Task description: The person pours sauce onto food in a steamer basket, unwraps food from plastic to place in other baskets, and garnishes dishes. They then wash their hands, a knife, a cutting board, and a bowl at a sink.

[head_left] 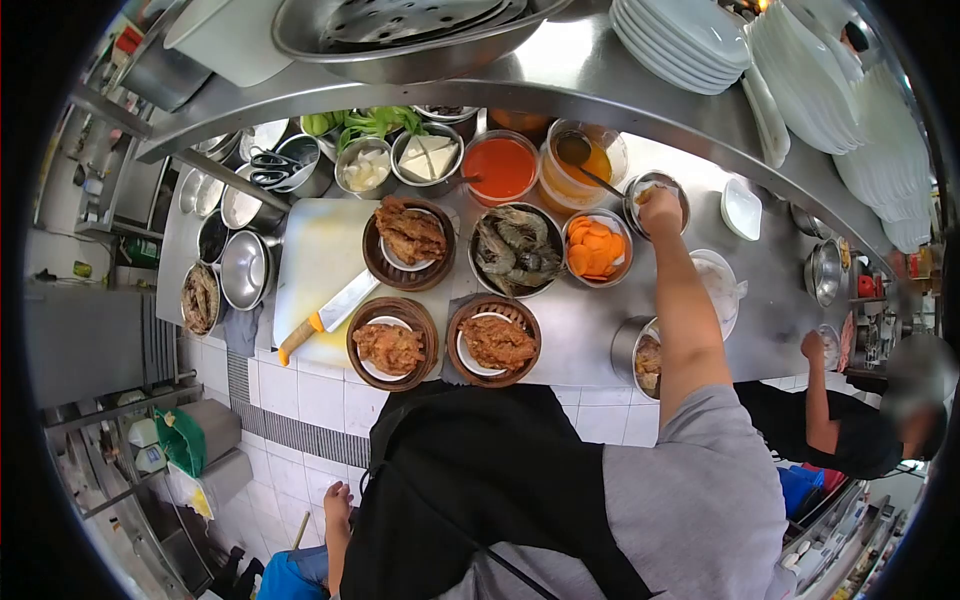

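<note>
My right hand (660,212) reaches over a small metal bowl (681,190), its fingers bent down at pale contents. Whatever they pinch is hidden. A ladle (598,180) slants beside it from a tub of orange liquid (598,160). Sliced carrots (594,248) and a bowl of raw prawns (517,250) stand left of this arm. My left hand (338,503) hangs low beside the black apron (470,470), fingers loosely bent, with nothing visible in it. Three round wooden baskets, one a near left basket (432,340), hold white dishes of brown, crisp-looking pieces resembling chicken feet.
A knife (340,305) lies on the white cutting board (305,240). Red sauce (500,168), tofu (428,158) and greens (383,122) line the back. Stacked plates (690,45) load the overhead shelf (440,95). Another person (850,420) works at right.
</note>
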